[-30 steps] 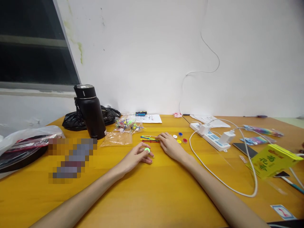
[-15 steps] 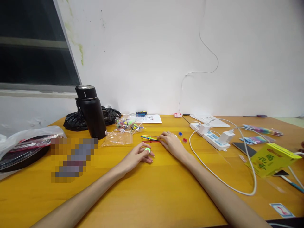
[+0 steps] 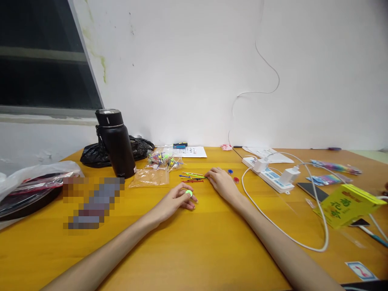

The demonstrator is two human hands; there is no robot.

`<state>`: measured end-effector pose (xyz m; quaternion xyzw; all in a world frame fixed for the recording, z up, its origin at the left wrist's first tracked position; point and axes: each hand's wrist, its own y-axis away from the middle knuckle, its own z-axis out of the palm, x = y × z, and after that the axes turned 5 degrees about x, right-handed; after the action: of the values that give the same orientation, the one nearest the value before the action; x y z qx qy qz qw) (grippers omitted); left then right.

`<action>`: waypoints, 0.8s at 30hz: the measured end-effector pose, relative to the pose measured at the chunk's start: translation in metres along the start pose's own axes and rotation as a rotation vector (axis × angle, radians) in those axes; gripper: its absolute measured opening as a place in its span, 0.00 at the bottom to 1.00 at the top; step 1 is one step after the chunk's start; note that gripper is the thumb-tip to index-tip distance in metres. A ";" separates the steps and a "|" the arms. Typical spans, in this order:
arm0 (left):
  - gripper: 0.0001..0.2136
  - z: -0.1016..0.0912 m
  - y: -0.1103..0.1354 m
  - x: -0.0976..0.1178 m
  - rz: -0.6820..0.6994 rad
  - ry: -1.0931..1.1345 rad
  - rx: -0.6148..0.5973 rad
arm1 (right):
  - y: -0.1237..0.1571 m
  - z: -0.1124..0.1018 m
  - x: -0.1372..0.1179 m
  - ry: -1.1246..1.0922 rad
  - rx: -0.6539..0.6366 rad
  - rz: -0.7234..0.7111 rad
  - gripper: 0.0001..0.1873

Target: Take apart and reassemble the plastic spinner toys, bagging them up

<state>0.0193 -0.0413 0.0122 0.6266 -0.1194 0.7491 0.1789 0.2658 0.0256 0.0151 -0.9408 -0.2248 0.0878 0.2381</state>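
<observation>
My left hand (image 3: 174,201) rests low over the table with its thumb and fingers closed on a small light green disc (image 3: 188,193). My right hand (image 3: 221,182) lies palm down a little further off, its fingers bent and close together. Its fingertips touch the right ends of several thin plastic sticks (image 3: 190,176), coloured blue, yellow-green, red and dark. Whether a stick is pinched there is hidden. Just right of that hand lie a blue round piece (image 3: 230,171) and a red round piece (image 3: 236,180).
A clear plastic bag (image 3: 150,177) and a bag of coloured parts (image 3: 163,159) lie behind the left hand. The black bottle (image 3: 117,145) stands to the left. On the right are a power strip (image 3: 274,178), looping white cables and a yellow box (image 3: 345,204).
My right hand has shifted slightly right, and the sticks are more spread out and visible. A white piece beside it is now hidden. My left hand keeps the green disc in place.
</observation>
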 end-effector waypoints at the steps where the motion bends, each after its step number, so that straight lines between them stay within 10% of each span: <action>1: 0.21 0.000 0.000 0.000 0.000 0.004 -0.002 | 0.000 0.000 0.001 -0.004 0.002 0.001 0.14; 24: 0.19 -0.001 -0.002 -0.002 0.019 -0.007 -0.027 | -0.001 0.004 0.001 -0.027 -0.028 -0.034 0.10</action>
<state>0.0193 -0.0396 0.0095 0.6254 -0.1358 0.7470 0.1799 0.2653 0.0292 0.0120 -0.9387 -0.2452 0.0934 0.2235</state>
